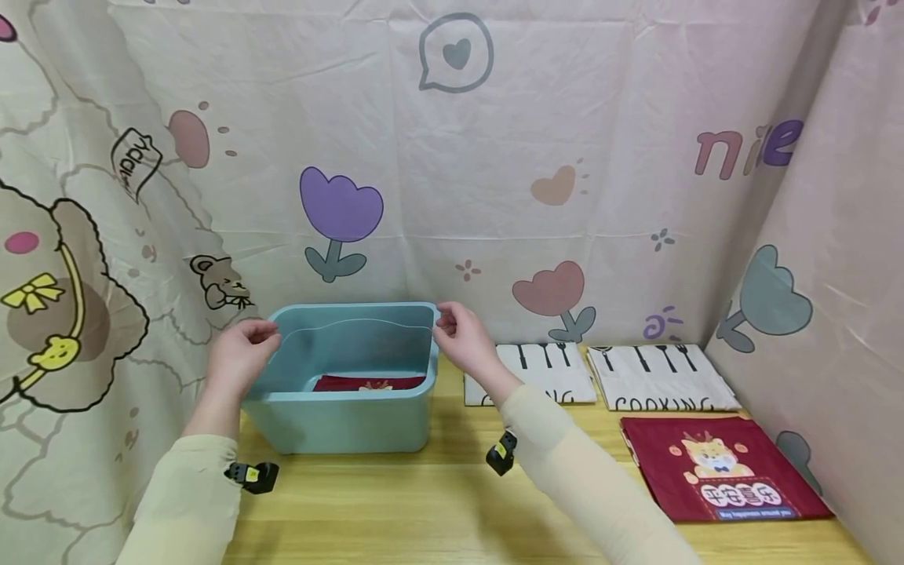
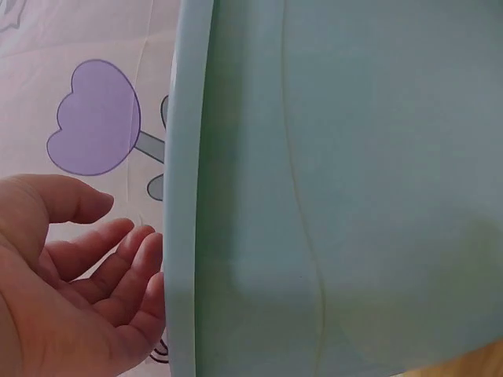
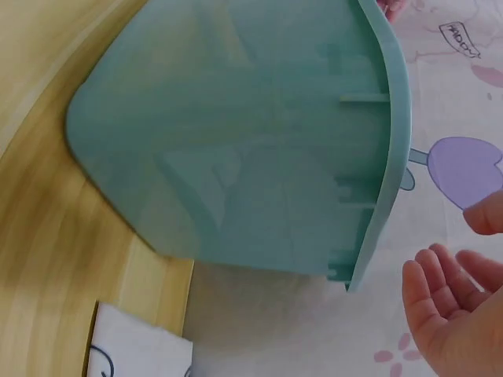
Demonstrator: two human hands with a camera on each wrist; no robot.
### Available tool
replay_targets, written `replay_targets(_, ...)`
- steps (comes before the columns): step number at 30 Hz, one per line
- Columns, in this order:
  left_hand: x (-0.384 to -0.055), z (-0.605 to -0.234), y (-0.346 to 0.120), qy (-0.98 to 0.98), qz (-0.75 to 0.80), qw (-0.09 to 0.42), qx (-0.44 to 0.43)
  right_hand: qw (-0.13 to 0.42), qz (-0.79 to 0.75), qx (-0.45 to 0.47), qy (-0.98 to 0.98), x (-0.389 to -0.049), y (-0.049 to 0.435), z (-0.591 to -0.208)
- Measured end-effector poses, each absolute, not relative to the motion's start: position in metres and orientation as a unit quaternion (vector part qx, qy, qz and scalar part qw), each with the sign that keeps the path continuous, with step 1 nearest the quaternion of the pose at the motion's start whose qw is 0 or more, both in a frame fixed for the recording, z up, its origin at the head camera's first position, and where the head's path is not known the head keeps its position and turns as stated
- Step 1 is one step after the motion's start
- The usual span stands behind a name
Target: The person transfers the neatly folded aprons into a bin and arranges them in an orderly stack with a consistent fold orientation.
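A light blue-green plastic bin (image 1: 339,424) stands on the table, with a dark red printed cloth (image 1: 332,383) lying inside. My left hand (image 1: 242,349) is at the bin's left rim; in the left wrist view its fingers are loosely bent beside the rim, thumb apart, nothing clearly held. At the right rear corner is my right hand (image 1: 462,336). The right wrist view shows that hand (image 3: 460,302) beyond the rim, with a gap between thumb and bent fingers. A thin pale line (image 1: 353,320) arcs across the bin's inside; I cannot tell whether it is a thread or a mark.
Two folded white cloths with black utensil print, one left (image 1: 537,373) and one right (image 1: 664,378), lie right of the bin. A folded dark red cloth (image 1: 720,471) with a cartoon animal lies before them. Printed curtain (image 1: 452,157) hangs behind and at both sides.
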State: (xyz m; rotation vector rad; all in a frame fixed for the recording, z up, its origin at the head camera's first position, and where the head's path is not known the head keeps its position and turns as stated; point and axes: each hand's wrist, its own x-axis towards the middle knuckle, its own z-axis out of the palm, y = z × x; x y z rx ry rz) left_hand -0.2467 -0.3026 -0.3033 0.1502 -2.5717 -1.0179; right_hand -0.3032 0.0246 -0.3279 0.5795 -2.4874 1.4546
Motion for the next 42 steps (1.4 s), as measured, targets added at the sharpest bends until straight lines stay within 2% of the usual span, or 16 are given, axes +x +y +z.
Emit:
replay_targets(10,-0.234,-0.308,-0.289,-0.925,-0.331,0.184,-0.024,0.162,0.398,0.275,-0.86,-0.285,0.06,-0.342)
replay_targets(18,-0.223,-0.312,-0.275,-0.93,-0.28,0.227,-0.076,0.214,0.325,0.296,-0.872,-0.27,0.09,-0.352)
replay_targets(25,-0.215,-0.319,-0.264,-0.931,-0.238,0.253,-0.115,0.227,0.299,0.31,-0.873,-0.262,0.113,-0.362)
replay_targets(42,-0.198,-0.333,-0.231,-0.935,-0.183,0.265,-0.151,0.261,0.25,0.319,-0.876,-0.242,0.165,-0.383)
